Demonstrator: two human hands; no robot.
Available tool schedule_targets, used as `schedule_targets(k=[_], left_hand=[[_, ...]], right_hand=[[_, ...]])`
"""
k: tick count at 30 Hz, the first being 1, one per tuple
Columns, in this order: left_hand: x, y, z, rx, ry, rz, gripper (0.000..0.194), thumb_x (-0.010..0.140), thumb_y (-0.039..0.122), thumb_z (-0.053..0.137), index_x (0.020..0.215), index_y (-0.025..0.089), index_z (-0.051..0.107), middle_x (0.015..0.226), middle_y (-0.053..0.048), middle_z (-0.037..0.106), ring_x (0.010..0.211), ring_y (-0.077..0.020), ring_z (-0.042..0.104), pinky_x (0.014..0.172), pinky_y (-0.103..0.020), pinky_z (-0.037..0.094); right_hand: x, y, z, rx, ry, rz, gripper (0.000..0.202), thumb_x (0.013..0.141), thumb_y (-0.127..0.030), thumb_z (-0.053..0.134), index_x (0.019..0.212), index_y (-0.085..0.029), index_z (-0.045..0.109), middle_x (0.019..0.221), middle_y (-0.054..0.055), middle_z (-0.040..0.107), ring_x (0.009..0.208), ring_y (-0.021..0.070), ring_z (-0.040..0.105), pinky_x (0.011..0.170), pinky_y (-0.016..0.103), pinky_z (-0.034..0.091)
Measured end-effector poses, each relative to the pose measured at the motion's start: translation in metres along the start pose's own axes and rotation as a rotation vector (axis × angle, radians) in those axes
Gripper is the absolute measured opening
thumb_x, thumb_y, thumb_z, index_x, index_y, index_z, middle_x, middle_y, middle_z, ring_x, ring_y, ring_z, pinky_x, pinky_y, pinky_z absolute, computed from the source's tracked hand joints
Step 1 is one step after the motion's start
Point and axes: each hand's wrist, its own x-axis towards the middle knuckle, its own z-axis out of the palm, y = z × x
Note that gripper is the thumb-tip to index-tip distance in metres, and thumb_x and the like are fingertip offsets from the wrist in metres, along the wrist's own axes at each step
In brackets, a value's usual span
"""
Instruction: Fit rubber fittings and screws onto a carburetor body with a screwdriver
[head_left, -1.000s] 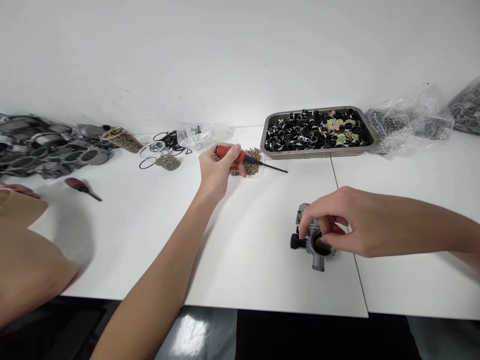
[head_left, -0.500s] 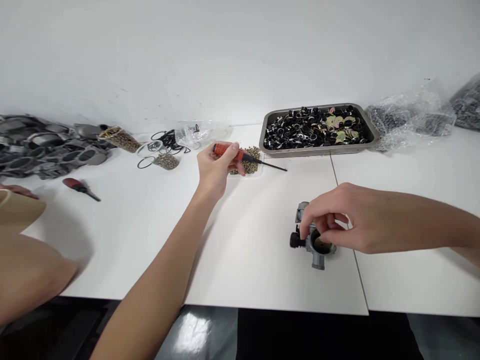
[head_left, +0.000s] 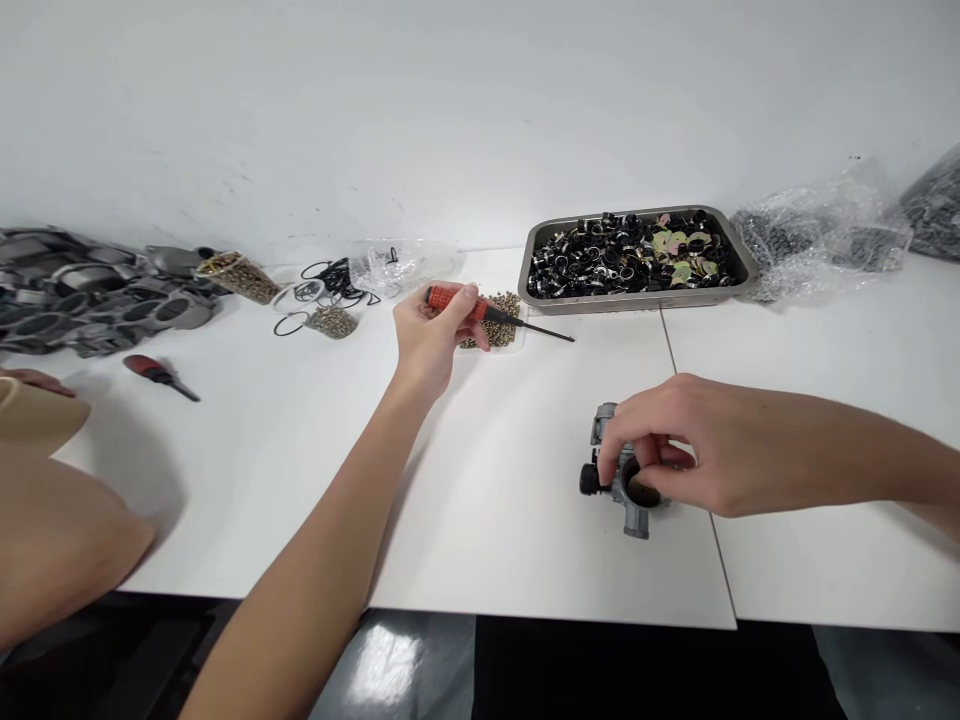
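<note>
My left hand (head_left: 431, 340) grips a screwdriver (head_left: 491, 312) by its red and black handle, with the dark shaft pointing right over the white table. Beneath that hand sits a small clear tray of brass screws (head_left: 504, 330), partly covered by the fingers. A grey metal throttle body (head_left: 636, 520) with a black knob rests on the table. My right hand (head_left: 675, 445) is closed over it, index finger by the knob side and thumb at the round bore, where a brass-coloured plate shows. The curled fingers hide part of the body.
A metal tray (head_left: 637, 304) of black rings and brassy plates stands at the back. Right of it lie plastic bags (head_left: 817, 240). Leftward are a cup of screws (head_left: 240, 278), black rubber rings (head_left: 337, 285), grey castings (head_left: 97, 300), another screwdriver (head_left: 159, 376) and a co-worker's arm (head_left: 67, 540).
My right hand and wrist have dipped slightly over the throttle body, the fingers still on it. My left hand and the screwdriver have barely moved.
</note>
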Motion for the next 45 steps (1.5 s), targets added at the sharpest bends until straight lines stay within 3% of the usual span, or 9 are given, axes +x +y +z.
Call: schedule_targets(k=[9, 20, 24, 27, 35, 39, 41, 43, 45], left_hand=[[0.000, 0.000, 0.000, 0.005, -0.003, 0.003, 0.027, 0.076, 0.039, 0.074, 0.079, 0.019, 0.057, 0.072, -0.001, 0.068, 0.041, -0.0101, 0.053, 0.045, -0.026, 0.047], [0.001, -0.002, -0.002, 0.022, -0.019, 0.020, 0.026, 0.078, 0.040, 0.073, 0.080, 0.019, 0.057, 0.077, -0.003, 0.069, 0.042, -0.0099, 0.054, 0.046, -0.028, 0.048], [0.001, -0.003, -0.002, 0.032, -0.017, 0.016, 0.026, 0.078, 0.040, 0.072, 0.080, 0.019, 0.056, 0.079, -0.003, 0.070, 0.042, -0.0098, 0.054, 0.046, -0.028, 0.048], [0.001, -0.002, -0.001, 0.030, -0.010, 0.005, 0.026, 0.078, 0.040, 0.072, 0.080, 0.020, 0.057, 0.078, -0.003, 0.070, 0.042, -0.0104, 0.054, 0.046, -0.028, 0.047], [-0.002, 0.003, 0.001, -0.088, -0.035, -0.013, 0.028, 0.073, 0.039, 0.077, 0.077, 0.019, 0.058, 0.076, -0.004, 0.069, 0.040, -0.0130, 0.054, 0.045, -0.032, 0.048], [-0.002, 0.005, 0.002, -0.151, -0.060, -0.033, 0.030, 0.072, 0.040, 0.078, 0.073, 0.018, 0.057, 0.075, -0.005, 0.067, 0.042, -0.0130, 0.054, 0.047, -0.032, 0.049], [-0.003, 0.008, 0.003, -0.173, -0.066, -0.049, 0.030, 0.073, 0.040, 0.077, 0.072, 0.018, 0.057, 0.075, -0.006, 0.067, 0.044, -0.0120, 0.053, 0.048, -0.031, 0.050], [-0.005, 0.011, 0.004, -0.208, -0.077, -0.066, 0.028, 0.075, 0.038, 0.075, 0.070, 0.017, 0.057, 0.071, -0.005, 0.065, 0.044, -0.0120, 0.052, 0.048, -0.031, 0.049], [-0.007, 0.015, 0.007, -0.235, -0.089, -0.087, 0.025, 0.078, 0.035, 0.071, 0.069, 0.016, 0.057, 0.066, -0.004, 0.063, 0.044, -0.0116, 0.052, 0.048, -0.030, 0.049]], right_hand=[[-0.001, 0.000, 0.001, 0.046, 0.005, 0.059, 0.029, 0.076, -0.007, 0.055, 0.091, -0.025, 0.073, 0.061, -0.001, 0.058, 0.050, 0.0105, 0.048, 0.044, 0.025, 0.030], [0.003, 0.005, -0.002, -0.010, 0.052, 0.127, 0.029, 0.079, -0.020, 0.061, 0.106, -0.026, 0.070, 0.082, 0.003, 0.063, 0.062, 0.0122, 0.053, 0.052, 0.024, 0.035], [0.013, 0.008, -0.009, 0.027, -0.077, 0.144, 0.022, 0.078, -0.023, 0.065, 0.098, -0.023, 0.072, 0.078, 0.003, 0.061, 0.064, 0.0127, 0.052, 0.054, 0.024, 0.037], [0.017, 0.009, -0.011, 0.050, -0.089, 0.156, 0.018, 0.076, -0.024, 0.067, 0.092, -0.020, 0.074, 0.076, 0.003, 0.059, 0.061, 0.0113, 0.049, 0.053, 0.024, 0.037], [0.014, 0.011, -0.010, 0.117, -0.041, 0.082, 0.013, 0.074, -0.023, 0.069, 0.086, -0.019, 0.074, 0.070, 0.002, 0.060, 0.060, 0.0121, 0.052, 0.051, 0.024, 0.038], [0.018, 0.023, -0.021, 0.225, -0.089, 0.051, 0.020, 0.081, -0.034, 0.066, 0.091, -0.018, 0.072, 0.071, 0.003, 0.064, 0.058, 0.0121, 0.054, 0.054, 0.026, 0.041], [0.025, 0.039, -0.023, 0.201, 0.036, 0.064, 0.024, 0.084, -0.039, 0.064, 0.090, -0.017, 0.070, 0.072, 0.003, 0.064, 0.059, 0.0119, 0.054, 0.057, 0.027, 0.041], [0.035, 0.059, -0.018, 0.132, 0.274, 0.078, 0.027, 0.084, -0.042, 0.063, 0.095, -0.017, 0.067, 0.079, 0.004, 0.064, 0.065, 0.0130, 0.055, 0.062, 0.028, 0.042], [0.046, 0.079, -0.009, 0.112, 0.435, 0.072, 0.033, 0.084, -0.044, 0.063, 0.101, -0.016, 0.064, 0.088, 0.006, 0.063, 0.073, 0.0147, 0.056, 0.065, 0.029, 0.044]])
